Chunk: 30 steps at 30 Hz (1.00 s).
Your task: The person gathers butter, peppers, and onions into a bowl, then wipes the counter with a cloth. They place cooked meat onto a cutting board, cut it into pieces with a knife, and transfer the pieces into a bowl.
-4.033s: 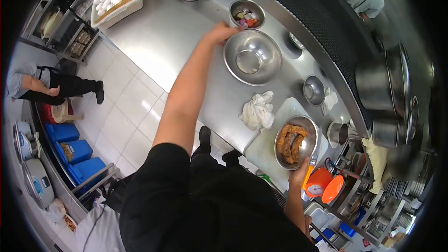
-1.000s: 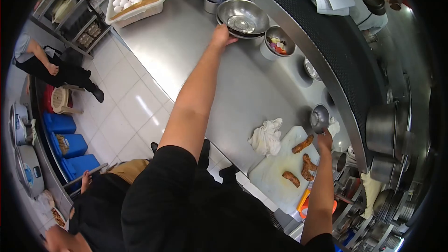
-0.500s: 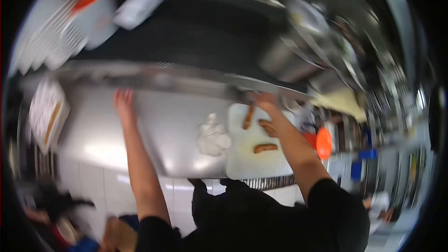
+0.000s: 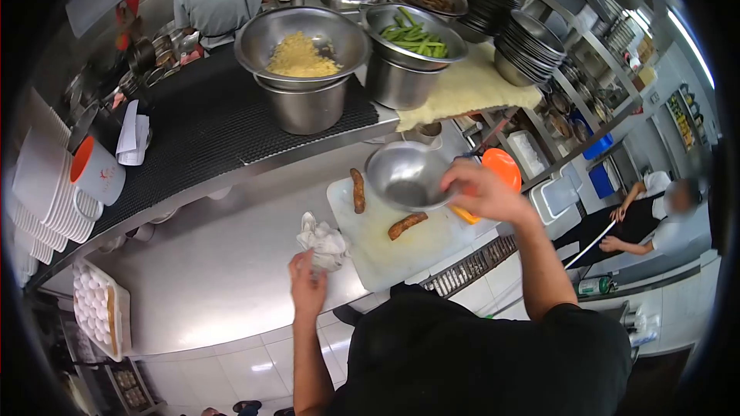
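Observation:
My right hand (image 4: 484,192) grips the rim of a shiny metal bowl (image 4: 407,173) over the far side of the white cutting board (image 4: 370,262). Two browned sausages lie on the board: one sausage (image 4: 358,191) at its left side, another sausage (image 4: 407,225) near the middle. The bowl and hand cover the far right of the board. My left hand (image 4: 308,285) is beside a crumpled white cloth (image 4: 324,243) on the steel counter, fingers loosely bent and apart, holding nothing.
An orange lid-like item (image 4: 501,168) is just beyond my right hand. On the shelf ahead stand a bowl of chopped yellow food (image 4: 302,46) and a bowl of green vegetables (image 4: 415,35). A tray of eggs (image 4: 96,308) sits far left. Co-workers stand ahead (image 4: 223,0) and right (image 4: 655,223).
My left hand has come from the far left to the cloth. My right hand now holds the metal bowl. Three sausage pieces showed before, two now. The view has turned and sharpened.

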Motion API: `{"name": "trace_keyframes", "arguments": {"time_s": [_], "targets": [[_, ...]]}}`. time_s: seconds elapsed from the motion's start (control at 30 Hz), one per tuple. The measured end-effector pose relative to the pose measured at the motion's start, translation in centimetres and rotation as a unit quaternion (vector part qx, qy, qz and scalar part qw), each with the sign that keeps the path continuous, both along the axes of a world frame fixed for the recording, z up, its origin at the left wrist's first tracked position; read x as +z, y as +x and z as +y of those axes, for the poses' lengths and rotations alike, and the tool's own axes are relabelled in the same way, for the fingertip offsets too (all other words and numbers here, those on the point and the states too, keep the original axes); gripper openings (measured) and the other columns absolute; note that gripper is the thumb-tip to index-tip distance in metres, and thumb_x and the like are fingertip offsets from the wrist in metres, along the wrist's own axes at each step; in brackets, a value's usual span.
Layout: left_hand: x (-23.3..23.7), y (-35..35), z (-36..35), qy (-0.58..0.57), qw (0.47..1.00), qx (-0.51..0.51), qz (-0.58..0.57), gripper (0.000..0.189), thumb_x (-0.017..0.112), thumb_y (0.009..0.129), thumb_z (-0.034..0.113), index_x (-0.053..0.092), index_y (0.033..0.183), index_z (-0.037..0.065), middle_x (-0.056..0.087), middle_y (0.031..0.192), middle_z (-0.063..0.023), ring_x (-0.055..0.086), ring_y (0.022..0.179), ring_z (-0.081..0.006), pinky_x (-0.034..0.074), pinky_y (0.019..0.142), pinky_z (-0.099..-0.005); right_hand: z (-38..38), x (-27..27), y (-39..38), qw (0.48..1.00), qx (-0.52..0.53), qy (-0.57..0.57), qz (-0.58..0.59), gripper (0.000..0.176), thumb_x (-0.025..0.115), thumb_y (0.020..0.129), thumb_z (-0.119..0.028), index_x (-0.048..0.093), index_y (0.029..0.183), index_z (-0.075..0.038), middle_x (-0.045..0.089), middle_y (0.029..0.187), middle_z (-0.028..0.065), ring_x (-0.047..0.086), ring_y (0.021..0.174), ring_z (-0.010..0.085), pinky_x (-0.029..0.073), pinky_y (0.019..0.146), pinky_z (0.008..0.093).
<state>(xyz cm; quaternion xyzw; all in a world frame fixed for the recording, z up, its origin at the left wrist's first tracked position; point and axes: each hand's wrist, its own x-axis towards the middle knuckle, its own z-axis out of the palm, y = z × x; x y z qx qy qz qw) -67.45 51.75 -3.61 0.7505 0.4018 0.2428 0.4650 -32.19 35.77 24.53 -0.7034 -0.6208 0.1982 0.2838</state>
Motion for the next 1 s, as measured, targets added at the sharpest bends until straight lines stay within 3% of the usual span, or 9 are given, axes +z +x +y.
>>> {"name": "trace_keyframes", "arguments": {"time_s": [0.1, 0.2, 0.37, 0.5, 0.8, 0.87, 0.93, 0.97, 1.0], "targets": [[-1.2, 2.9, -2.3, 0.122, 0.980, -0.079, 0.133, 0.067, 0.078, 0.087, 0.019, 0.053, 0.149, 0.016, 0.046, 0.148, -0.0185, 0.065, 0.110, -0.0391, 0.057, 0.093, -0.0461, -3.4, 5.0, -0.4, 0.990, -0.100, 0.039, -0.091, 0.029, 0.079, 0.082, -0.006, 0.067, 0.108, -0.005, 0.063, 0.105, 0.0099, 0.064, 0.101, 0.0275, 0.051, 0.090, 0.0377], [-1.8, 4.5, -2.4, 0.121, 0.969, -0.082, 0.201, 0.064, 0.080, 0.085, 0.024, 0.055, 0.143, 0.016, 0.045, 0.147, -0.0197, 0.062, 0.117, -0.0461, 0.056, 0.096, -0.0522, -5.9, 6.2, -0.6, 0.972, -0.134, 0.057, -0.185, 0.029, 0.078, 0.080, -0.004, 0.067, 0.106, -0.004, 0.061, 0.105, 0.0108, 0.063, 0.102, 0.0284, 0.051, 0.092, 0.0371], [-2.6, 5.6, -0.8, 0.122, 0.970, -0.021, 0.210, 0.036, 0.079, 0.085, 0.023, 0.062, 0.115, 0.014, 0.056, 0.123, -0.0150, 0.070, 0.097, -0.0401, 0.058, 0.083, -0.0507, -9.1, 6.4, -0.7, 0.982, -0.146, 0.071, -0.101, 0.028, 0.078, 0.080, -0.002, 0.066, 0.106, -0.003, 0.062, 0.106, 0.0095, 0.064, 0.099, 0.0260, 0.052, 0.091, 0.0362], [-1.9, 6.9, 0.8, 0.095, 0.956, -0.043, 0.275, 0.034, 0.079, 0.086, 0.028, 0.061, 0.110, 0.012, 0.060, 0.118, -0.0142, 0.070, 0.097, -0.0397, 0.058, 0.083, -0.0503, -11.8, 9.2, 1.6, 0.963, -0.195, 0.180, -0.047, 0.024, 0.077, 0.085, -0.003, 0.066, 0.107, -0.003, 0.066, 0.106, 0.0050, 0.064, 0.100, 0.0164, 0.054, 0.087, 0.0340], [-3.9, 10.3, 2.2, 0.056, 0.948, 0.067, 0.307, 0.043, 0.073, 0.091, 0.040, 0.062, 0.119, 0.009, 0.071, 0.120, -0.0127, 0.070, 0.110, -0.0341, 0.055, 0.094, -0.0461, -5.8, 14.8, 16.8, 0.871, -0.319, 0.317, -0.199, 0.028, 0.075, 0.099, -0.024, 0.067, 0.113, -0.002, 0.064, 0.085, -0.0031, 0.059, 0.078, 0.0047, 0.048, 0.069, 0.0237], [-3.8, 10.8, 2.0, 0.051, 0.941, 0.092, 0.321, 0.045, 0.072, 0.091, 0.042, 0.062, 0.119, 0.009, 0.070, 0.121, -0.0149, 0.069, 0.110, -0.0369, 0.055, 0.094, -0.0481, -4.2, 13.8, 21.1, 0.865, -0.350, 0.327, -0.152, 0.031, 0.074, 0.099, -0.026, 0.068, 0.118, -0.002, 0.067, 0.087, -0.0004, 0.058, 0.072, 0.0058, 0.047, 0.066, 0.0232], [-4.2, 10.9, 1.4, 0.069, 0.938, 0.111, 0.320, 0.043, 0.072, 0.092, 0.041, 0.060, 0.120, 0.010, 0.065, 0.120, -0.0171, 0.069, 0.106, -0.0418, 0.055, 0.091, -0.0517, -3.7, 13.5, 17.9, 0.822, -0.322, 0.458, -0.106, 0.027, 0.070, 0.096, -0.005, 0.062, 0.121, 0.000, 0.067, 0.087, 0.0039, 0.061, 0.072, 0.0077, 0.049, 0.061, 0.0244], [-4.2, 10.9, 1.1, 0.074, 0.940, 0.115, 0.314, 0.043, 0.073, 0.092, 0.040, 0.060, 0.120, 0.010, 0.064, 0.120, -0.0175, 0.068, 0.106, -0.0424, 0.054, 0.091, -0.0520, -4.4, 12.6, 17.9, 0.820, -0.300, 0.478, -0.098, 0.046, 0.070, 0.096, -0.003, 0.055, 0.139, -0.001, 0.065, 0.095, 0.0035, 0.060, 0.080, 0.0080, 0.050, 0.066, 0.0237], [-4.2, 10.8, 0.7, 0.080, 0.942, 0.118, 0.305, 0.043, 0.073, 0.091, 0.038, 0.059, 0.120, 0.010, 0.063, 0.120, -0.0178, 0.067, 0.106, -0.0430, 0.054, 0.091, -0.0523, -5.3, 11.0, 16.5, 0.812, -0.306, 0.492, -0.069, 0.037, 0.067, 0.100, -0.011, 0.059, 0.135, 0.000, 0.067, 0.097, 0.0060, 0.062, 0.078, 0.0113, 0.052, 0.066, 0.0269]]}}
